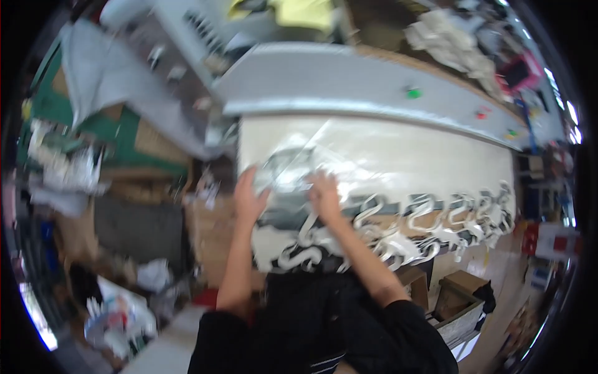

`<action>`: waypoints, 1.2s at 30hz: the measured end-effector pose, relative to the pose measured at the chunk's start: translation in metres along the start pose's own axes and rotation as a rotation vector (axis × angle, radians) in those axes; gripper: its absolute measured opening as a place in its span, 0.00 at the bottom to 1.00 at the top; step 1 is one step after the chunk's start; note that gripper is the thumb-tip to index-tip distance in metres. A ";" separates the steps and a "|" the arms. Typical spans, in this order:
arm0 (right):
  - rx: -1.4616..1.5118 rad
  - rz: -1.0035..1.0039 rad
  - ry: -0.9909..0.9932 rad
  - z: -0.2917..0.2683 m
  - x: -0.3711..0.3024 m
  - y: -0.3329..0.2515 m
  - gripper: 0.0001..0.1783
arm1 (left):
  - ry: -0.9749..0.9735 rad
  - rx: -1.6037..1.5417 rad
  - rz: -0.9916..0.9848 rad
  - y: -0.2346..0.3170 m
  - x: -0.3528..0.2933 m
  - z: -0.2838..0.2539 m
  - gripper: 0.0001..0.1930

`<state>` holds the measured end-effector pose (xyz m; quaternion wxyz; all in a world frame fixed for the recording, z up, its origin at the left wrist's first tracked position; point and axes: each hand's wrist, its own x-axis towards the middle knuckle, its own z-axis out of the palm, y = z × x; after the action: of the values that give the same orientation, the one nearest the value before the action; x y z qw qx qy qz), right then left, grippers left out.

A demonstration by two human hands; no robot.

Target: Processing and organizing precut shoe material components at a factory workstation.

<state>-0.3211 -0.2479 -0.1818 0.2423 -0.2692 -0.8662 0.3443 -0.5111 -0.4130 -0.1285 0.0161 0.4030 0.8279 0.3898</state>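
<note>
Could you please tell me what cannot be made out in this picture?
In the head view:
See-through piece: outline lost in glare and blur.
White sheet: part hidden by the right hand.
Left hand: finger contact blurred.
Yellow item: remainder cut off by the top edge.

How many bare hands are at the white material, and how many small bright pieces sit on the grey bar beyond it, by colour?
Hands: 2 (left hand, right hand)
Green piece: 1
Red piece: 1
Yellowish-green piece: 1, blurred
Total: 5
</note>
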 end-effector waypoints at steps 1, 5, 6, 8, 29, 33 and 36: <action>-0.004 -0.007 0.013 0.007 -0.005 0.006 0.24 | -0.006 0.002 -0.021 -0.005 -0.005 0.004 0.40; 0.006 -0.083 -0.002 -0.002 -0.003 -0.006 0.25 | 0.087 0.068 -0.081 -0.021 -0.029 0.013 0.42; 0.009 -0.077 -0.006 -0.011 -0.003 -0.002 0.26 | 0.053 0.093 -0.081 -0.014 -0.027 0.018 0.41; -0.004 -0.103 0.005 -0.015 -0.001 -0.007 0.26 | 0.060 0.073 -0.095 -0.015 -0.029 0.019 0.40; -0.042 -0.219 0.016 0.010 -0.004 0.016 0.31 | 0.143 0.219 -0.100 0.032 -0.045 0.015 0.34; -0.059 -0.261 0.049 0.013 -0.007 0.012 0.31 | 0.136 0.165 -0.029 0.070 -0.059 -0.003 0.34; -0.106 -0.268 0.083 0.014 -0.011 0.014 0.32 | 0.110 0.096 0.056 0.076 -0.057 0.004 0.34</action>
<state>-0.3171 -0.2528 -0.2032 0.3072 -0.1778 -0.9005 0.2511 -0.4215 -0.4207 -0.0976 -0.0597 0.4041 0.8338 0.3714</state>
